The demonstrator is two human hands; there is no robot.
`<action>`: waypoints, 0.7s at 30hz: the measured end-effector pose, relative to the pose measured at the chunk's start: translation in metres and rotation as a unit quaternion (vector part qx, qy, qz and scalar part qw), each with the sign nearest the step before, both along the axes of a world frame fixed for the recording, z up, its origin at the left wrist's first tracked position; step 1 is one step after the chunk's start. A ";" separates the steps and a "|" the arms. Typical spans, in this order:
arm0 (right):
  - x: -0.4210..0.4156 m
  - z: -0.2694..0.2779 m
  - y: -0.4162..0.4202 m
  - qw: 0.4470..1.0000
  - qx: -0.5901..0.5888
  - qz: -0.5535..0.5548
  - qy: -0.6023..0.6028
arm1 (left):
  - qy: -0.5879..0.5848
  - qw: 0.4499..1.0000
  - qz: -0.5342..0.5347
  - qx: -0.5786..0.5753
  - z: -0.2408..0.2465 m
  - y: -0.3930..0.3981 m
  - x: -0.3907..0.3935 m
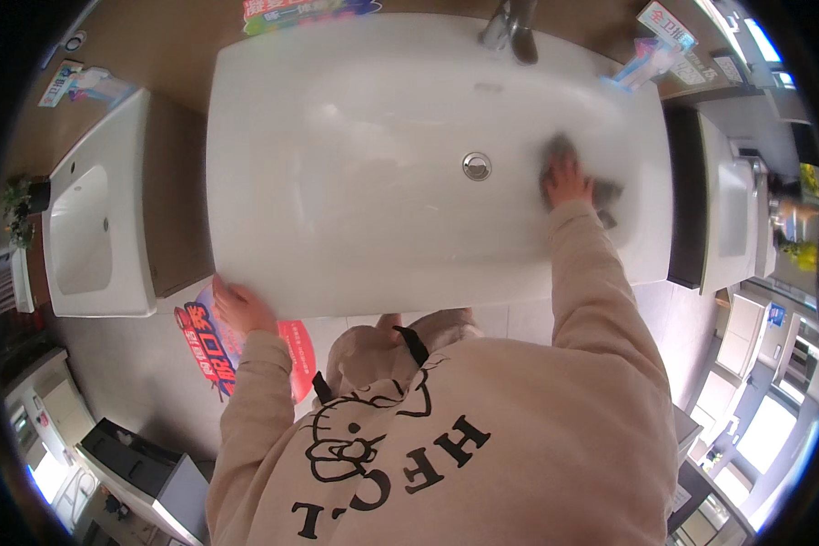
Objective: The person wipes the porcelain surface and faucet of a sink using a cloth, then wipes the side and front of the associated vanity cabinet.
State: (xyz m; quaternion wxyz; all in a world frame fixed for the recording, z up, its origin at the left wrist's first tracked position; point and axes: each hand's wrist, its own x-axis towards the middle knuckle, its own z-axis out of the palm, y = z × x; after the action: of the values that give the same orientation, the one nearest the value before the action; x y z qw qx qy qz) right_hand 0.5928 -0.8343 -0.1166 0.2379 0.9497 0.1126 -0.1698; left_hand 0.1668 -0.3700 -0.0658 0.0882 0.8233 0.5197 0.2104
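A wide white washbasin [368, 205] lies before me, with a round metal drain [477, 166] in its bowl and a chrome faucet [512, 31] at the far edge. Right of the drain, my right hand [570, 183] presses a dark grey cloth [561, 150] against the basin's surface; the cloth is blurred, and part of it shows beyond the hand on both sides. At the basin's near left corner rests my left hand [242, 307], with no object seen in it; its fingers touch the rim.
Another white washbasin [123, 225] on a cabinet stands to the left, and a further basin [730, 205] to the right. An acrylic sign [638, 65] stands by the far right rim. A printed floor sticker [300, 358] lies below my left hand.
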 end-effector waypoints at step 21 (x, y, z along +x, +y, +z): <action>-0.129 0.065 -0.119 0.962 0.157 -0.133 -0.178 | -0.021 0.999 -0.019 0.030 -0.001 0.002 0.003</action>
State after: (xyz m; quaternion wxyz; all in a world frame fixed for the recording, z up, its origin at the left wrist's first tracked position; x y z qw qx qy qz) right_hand 0.4636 -0.9537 -0.0517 0.0771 0.9964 -0.0338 -0.0088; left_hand 0.1702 -0.3683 -0.0668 0.0779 0.8308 0.4952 0.2416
